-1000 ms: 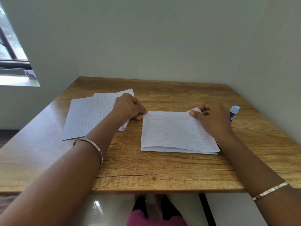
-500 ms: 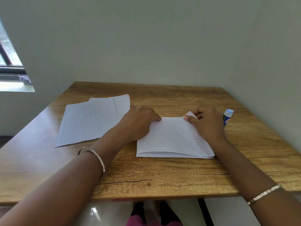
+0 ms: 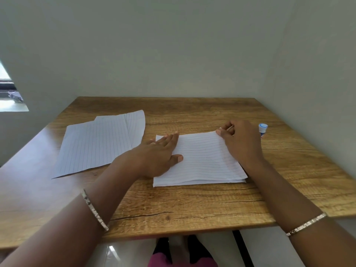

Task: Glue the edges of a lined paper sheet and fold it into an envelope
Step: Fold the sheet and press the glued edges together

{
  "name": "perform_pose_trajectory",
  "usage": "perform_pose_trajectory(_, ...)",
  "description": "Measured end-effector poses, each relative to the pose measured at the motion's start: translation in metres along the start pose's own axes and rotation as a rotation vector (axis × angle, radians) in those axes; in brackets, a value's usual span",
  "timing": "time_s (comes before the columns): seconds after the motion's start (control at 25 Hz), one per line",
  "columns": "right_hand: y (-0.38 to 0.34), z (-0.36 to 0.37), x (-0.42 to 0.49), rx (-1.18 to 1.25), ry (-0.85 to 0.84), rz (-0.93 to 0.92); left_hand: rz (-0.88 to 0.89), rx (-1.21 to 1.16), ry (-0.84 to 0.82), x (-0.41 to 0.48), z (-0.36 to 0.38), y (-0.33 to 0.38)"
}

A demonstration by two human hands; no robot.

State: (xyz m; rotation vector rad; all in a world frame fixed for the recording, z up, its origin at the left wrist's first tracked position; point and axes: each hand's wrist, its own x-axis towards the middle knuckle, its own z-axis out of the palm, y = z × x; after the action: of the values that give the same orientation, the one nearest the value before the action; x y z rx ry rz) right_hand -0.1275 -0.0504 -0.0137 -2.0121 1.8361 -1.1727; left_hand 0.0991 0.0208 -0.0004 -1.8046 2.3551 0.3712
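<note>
While on one folded sheet point(image 3: 204, 162) — left hand point(image 3: 154, 157) flat, right hand point(image 3: 240, 143) pinching a corner; two loose sheets point(image 3: 96, 145)

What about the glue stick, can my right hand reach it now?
Probably yes. The glue stick sits just beside the right hand, nothing between, though that hand pinches the folded sheet at a corner.

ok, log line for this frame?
stage: folding | left hand: flat on folded sheet | right hand: pinches its far-right corner | glue stick: right of hand | spare sheets: left
</note>
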Motion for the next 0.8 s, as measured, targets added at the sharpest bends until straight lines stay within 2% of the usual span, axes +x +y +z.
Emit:
perform_pose_trajectory(0.12,-0.007,-0.001,-0.002,-0.077,0.002,-0.019,-0.034,0.024,-0.022,0.003,-0.001,-0.004)
perform_pose_trajectory(0.2,-0.010,-0.005,-0.005,-0.166,0.069,-0.047,-0.044,0.021,-0.040,0.003,-0.002,-0.007)
perform_pose_trajectory(0.28,-0.016,-0.008,-0.012,-0.277,0.177,-0.161,-0.050,0.020,-0.048,0.004,-0.002,-0.009)
perform_pose_trajectory(0.32,-0.020,-0.008,-0.017,-0.312,0.178,-0.267,-0.054,0.017,-0.047,0.005,-0.002,-0.010)
perform_pose_trajectory(0.4,-0.031,-0.002,-0.024,-0.299,-0.004,-0.469,-0.055,0.015,-0.050,0.007,-0.001,-0.010)
perform_pose_trajectory(0.48,-0.040,0.008,-0.029,-0.225,-0.289,-0.536,-0.050,0.020,-0.040,0.008,0.000,-0.011)
perform_pose_trajectory(0.52,-0.043,0.012,-0.031,-0.213,-0.378,-0.555,-0.046,0.013,-0.027,0.008,0.000,-0.011)
perform_pose_trajectory(0.6,-0.043,0.020,-0.032,-0.250,-0.459,-0.592,-0.046,-0.014,0.000,0.007,-0.001,-0.011)
perform_pose_trajectory(0.8,-0.043,0.021,-0.036,-0.256,-0.490,-0.585,-0.087,-0.051,0.022,0.006,-0.003,-0.010)
